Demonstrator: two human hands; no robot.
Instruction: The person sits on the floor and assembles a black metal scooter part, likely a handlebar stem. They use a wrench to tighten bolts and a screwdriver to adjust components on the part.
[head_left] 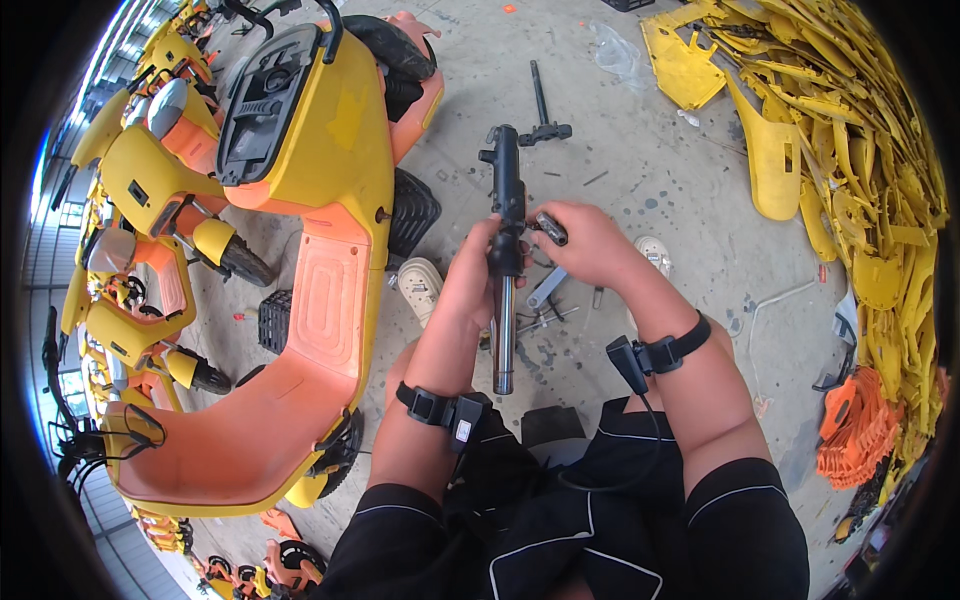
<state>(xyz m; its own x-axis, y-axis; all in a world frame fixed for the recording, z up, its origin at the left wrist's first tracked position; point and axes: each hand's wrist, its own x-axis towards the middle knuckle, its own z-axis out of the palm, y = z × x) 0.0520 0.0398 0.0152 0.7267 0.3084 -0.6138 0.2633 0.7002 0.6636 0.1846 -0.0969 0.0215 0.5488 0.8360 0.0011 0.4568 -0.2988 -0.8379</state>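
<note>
My left hand (470, 268) is wrapped round a front fork leg (508, 190), a black tube with a bright chrome tube (503, 345) at its near end. The leg stands lengthwise in front of me, between my knees. Close against its right side, my right hand (585, 240) grips a short dark metal hand tool (550, 229) with a rounded end. The tool's exact kind and its far side are hidden by my fingers. Beyond the fork leg, a black fork clamp with a stem (545, 132) lies on the concrete floor.
A grey wrench (547, 287) and several thin tools (548, 320) lie under my hands. At my left stands a yellow and orange scooter body (335, 260), with more scooters (165, 200) behind. Yellow panels (840, 130) are heaped at the right, beside stacked orange parts (858, 428).
</note>
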